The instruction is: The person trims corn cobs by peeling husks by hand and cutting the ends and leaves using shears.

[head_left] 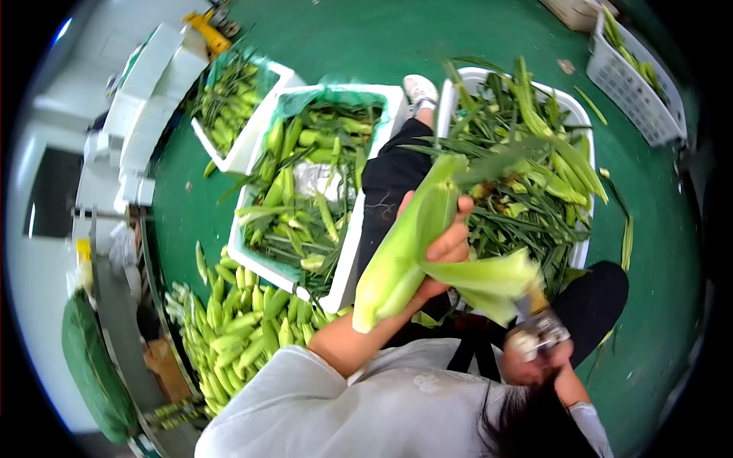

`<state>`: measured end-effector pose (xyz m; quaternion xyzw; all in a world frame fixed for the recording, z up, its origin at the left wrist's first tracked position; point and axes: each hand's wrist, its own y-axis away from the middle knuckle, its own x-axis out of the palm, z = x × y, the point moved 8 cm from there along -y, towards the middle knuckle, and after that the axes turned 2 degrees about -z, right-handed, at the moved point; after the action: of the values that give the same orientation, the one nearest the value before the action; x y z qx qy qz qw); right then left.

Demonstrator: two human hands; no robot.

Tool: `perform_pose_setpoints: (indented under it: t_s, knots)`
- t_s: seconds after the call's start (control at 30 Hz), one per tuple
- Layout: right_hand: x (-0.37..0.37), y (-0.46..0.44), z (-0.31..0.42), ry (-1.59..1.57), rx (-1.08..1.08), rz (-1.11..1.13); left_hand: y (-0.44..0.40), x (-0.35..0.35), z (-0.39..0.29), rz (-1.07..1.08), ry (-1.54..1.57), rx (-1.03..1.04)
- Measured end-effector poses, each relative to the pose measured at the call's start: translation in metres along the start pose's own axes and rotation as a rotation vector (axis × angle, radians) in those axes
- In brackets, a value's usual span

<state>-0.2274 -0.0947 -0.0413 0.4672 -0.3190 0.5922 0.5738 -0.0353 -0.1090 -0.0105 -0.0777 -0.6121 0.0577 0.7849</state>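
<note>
My left hand (447, 248) wraps round an ear of corn (408, 244) in pale green husk, held slanted above my lap. One husk leaf (489, 278) is peeled away from the ear and stretches toward my right hand (534, 355). That hand is closed at the leaf's far end and smeared by motion. A brownish and silvery object (544, 324) shows at its fingers, too blurred to name. Beyond the ear, a white tub (584, 114) between my legs is heaped with stripped husks and leaves (504, 221).
To the left, a white foam box (347, 267) holds corn and leaves, with another foam box (286, 80) behind it. A large pile of corn ears (244, 336) lies on the green floor (343, 38). A grey basket (634, 91) stands at far right.
</note>
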Motion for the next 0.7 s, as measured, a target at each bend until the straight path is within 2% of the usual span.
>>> perform_pose_setpoints:
  t_s: [0.03,0.07,0.1,0.13,0.2,0.27,0.3,0.33,0.37,0.4,0.47,0.5,0.53,0.6,0.67,0.7]
  knots:
    - [-0.002,0.005,0.009,-0.128,-0.04,-0.024,0.013,0.001,-0.01,-0.026,-0.229,0.054]
    - [-0.008,0.007,0.024,-0.034,-0.109,-0.085,0.026,-0.003,-0.013,-0.067,-0.164,0.059]
    - [0.002,0.003,0.043,0.082,-0.148,-0.18,0.03,0.004,-0.011,-0.448,-0.294,0.132]
    - [0.009,-0.002,0.059,0.197,-0.192,-0.275,0.056,-0.015,-0.014,-0.503,-0.291,0.036]
    - [-0.018,-0.012,0.093,0.227,-0.436,-0.339,0.11,-0.05,-0.021,-0.606,-0.272,-0.158]
    - [-0.011,-0.047,0.143,0.223,-0.514,-0.416,0.147,-0.033,-0.027,-0.534,-0.472,-0.172]
    - [-0.039,-0.047,0.15,0.124,-0.474,-0.562,0.171,-0.02,-0.045,-0.509,-0.525,-0.072]
    - [-0.065,-0.05,0.153,0.027,-0.431,-0.701,0.209,-0.008,-0.072,-0.621,-0.594,0.145]
    - [-0.072,-0.057,0.143,0.047,-0.373,-0.694,0.259,0.005,-0.099,-0.814,-0.492,0.461]
    - [-0.055,-0.071,0.128,0.187,-0.257,-0.564,0.314,0.021,-0.124,-0.886,-0.523,0.669]
    - [-0.043,-0.083,0.082,0.177,-0.125,-0.636,0.436,0.063,-0.151,-1.012,-0.516,1.084]
    - [-0.042,-0.087,0.063,0.183,-0.055,-0.587,0.502,0.08,-0.158,-1.003,-0.482,1.258]
    - [-0.031,-0.094,0.048,0.19,-0.007,-0.542,0.578,0.088,-0.167,-0.828,-0.421,1.356]
    - [-0.022,-0.099,0.031,0.295,-0.003,-0.592,0.728,0.13,-0.143,-1.12,-0.467,2.017]
    - [-0.038,-0.096,0.02,0.304,0.03,-0.615,0.787,0.165,-0.116,-0.876,-0.338,2.559]
    - [-0.049,-0.093,0.013,0.32,0.092,-0.594,0.77,0.167,-0.123,-0.853,-0.197,2.655]
